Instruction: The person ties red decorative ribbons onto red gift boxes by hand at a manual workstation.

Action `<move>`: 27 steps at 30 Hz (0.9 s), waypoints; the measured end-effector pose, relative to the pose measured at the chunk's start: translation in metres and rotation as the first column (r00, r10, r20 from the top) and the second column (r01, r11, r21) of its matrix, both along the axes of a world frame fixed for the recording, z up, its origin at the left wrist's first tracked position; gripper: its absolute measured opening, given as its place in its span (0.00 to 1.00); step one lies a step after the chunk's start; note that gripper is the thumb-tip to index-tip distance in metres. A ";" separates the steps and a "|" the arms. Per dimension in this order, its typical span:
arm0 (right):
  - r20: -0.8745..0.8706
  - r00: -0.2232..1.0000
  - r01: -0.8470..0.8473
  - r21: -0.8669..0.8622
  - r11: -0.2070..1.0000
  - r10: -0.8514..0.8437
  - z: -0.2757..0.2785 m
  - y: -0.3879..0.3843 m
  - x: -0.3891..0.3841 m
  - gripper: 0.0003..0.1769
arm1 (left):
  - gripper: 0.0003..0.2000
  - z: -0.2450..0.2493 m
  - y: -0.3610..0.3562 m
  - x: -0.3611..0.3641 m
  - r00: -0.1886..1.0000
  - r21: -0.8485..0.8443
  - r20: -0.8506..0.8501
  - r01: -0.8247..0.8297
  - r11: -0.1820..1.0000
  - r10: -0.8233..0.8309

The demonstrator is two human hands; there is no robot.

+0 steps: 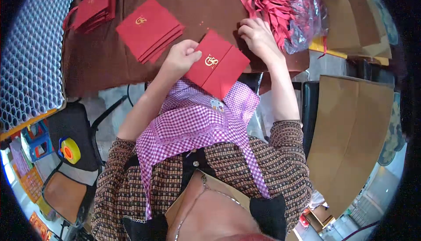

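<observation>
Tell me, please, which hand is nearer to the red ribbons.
Right: the right hand is close beside the red ribbons; the left hand is farther away, to their left, holding a red card.

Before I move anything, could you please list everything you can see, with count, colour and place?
Red emblem card: one, red with gold, in the left hand
Card stacks: at least three, red, on the table
Ribbons: many, red, table's right
Plastic bag: one, clear, around the ribbons
Table: one, brown-covered, ahead
Honeycomb panel: one, pale blue, far left
Tape roll: one, yellow-orange, left
Chairs: at least two, black and tan, left
Cardboard: several pieces, brown, right
Small clutter: count unclear, mixed colours, lower corners
Apron: one, purple-white check, worn
Left hand: one, bare, at the card
Right hand: one, bare, by the ribbons
</observation>
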State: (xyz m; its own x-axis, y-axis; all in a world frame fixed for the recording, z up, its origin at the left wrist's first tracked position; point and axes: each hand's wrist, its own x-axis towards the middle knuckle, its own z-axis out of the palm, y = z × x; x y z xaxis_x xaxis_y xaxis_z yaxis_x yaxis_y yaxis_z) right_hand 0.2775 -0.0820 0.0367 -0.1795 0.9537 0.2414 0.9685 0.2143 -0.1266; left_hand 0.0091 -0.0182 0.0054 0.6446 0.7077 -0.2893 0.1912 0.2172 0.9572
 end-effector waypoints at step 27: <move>-0.444 0.882 0.288 0.236 0.928 -0.160 -0.020 -0.017 -0.096 0.05 | 0.20 -0.011 -0.008 0.005 0.998 -0.051 0.031 -0.050 0.997 0.051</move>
